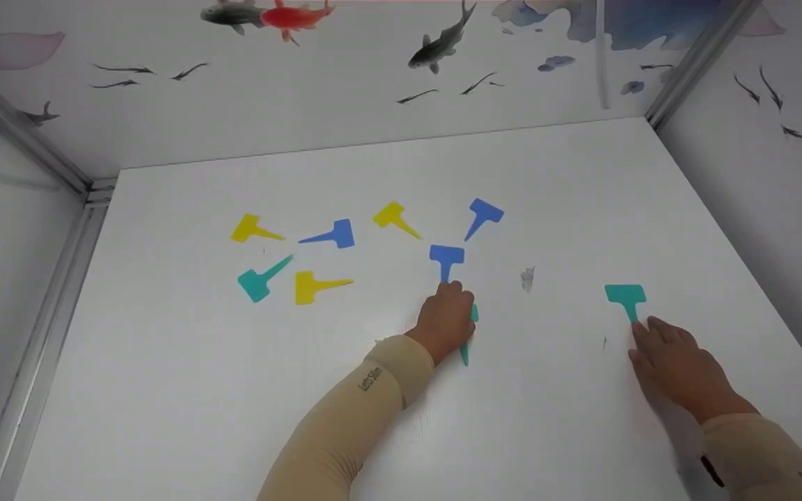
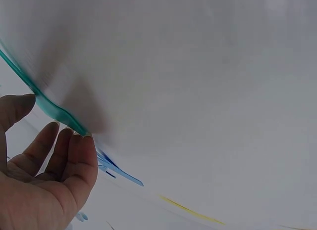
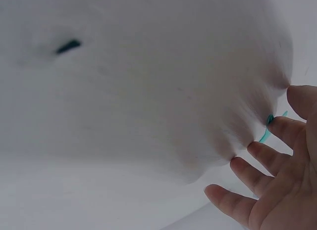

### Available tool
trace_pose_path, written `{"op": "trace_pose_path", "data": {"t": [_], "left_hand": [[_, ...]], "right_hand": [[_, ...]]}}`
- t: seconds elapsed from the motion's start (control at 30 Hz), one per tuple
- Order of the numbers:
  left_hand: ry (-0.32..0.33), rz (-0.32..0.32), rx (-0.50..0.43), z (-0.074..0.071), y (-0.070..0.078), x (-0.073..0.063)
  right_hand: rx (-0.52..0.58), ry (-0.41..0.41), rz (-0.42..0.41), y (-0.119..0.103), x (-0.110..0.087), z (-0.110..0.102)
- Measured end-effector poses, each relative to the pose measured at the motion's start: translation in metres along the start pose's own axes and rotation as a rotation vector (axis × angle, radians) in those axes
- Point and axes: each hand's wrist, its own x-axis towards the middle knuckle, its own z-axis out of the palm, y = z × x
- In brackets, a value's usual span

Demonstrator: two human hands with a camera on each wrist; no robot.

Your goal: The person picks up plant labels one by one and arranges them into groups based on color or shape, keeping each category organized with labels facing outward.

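My left hand (image 1: 446,316) is over a teal T-shaped plant label (image 1: 466,351), partly hidden beneath it. In the left wrist view, the curled fingers and thumb of that hand (image 2: 54,165) pinch the teal label (image 2: 54,109). A blue T-shaped plant label (image 1: 447,255) lies just beyond the fingertips, its stem end hidden. On the right, my right hand (image 1: 686,365) rests with extended fingers at the stem of another teal plant label (image 1: 626,293). The right wrist view shows the spread fingers of this hand (image 3: 277,175), the forefinger touching the teal label (image 3: 266,135).
Farther left on the white table (image 1: 199,403) lie several more labels, among them a yellow one (image 1: 314,287), a teal one (image 1: 256,284) and a blue one (image 1: 342,234). Another blue label (image 1: 486,211) lies at the back. Fish-patterned walls (image 1: 359,104) enclose the table.
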Motion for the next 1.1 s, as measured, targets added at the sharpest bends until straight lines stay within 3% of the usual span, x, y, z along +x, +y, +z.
{"op": "trace_pose_path", "data": {"t": [0.57, 0.77, 1.0, 1.1], "left_hand": [[0.046, -0.024, 0.021, 0.003, 0.014, 0.016], [0.067, -0.037, 0.012, 0.006, 0.021, 0.023], [0.055, -0.045, -0.033, 0.008, 0.025, 0.030], [0.064, -0.047, -0.025, 0.007, 0.027, 0.031]], "right_hand": [[-0.095, 0.039, -0.056, 0.002, 0.002, -0.006], [-0.164, 0.099, -0.101, 0.002, 0.001, -0.005], [-0.478, 0.122, -0.290, 0.001, -0.001, -0.007], [-0.504, 0.115, -0.304, 0.001, -0.001, -0.008]]}}
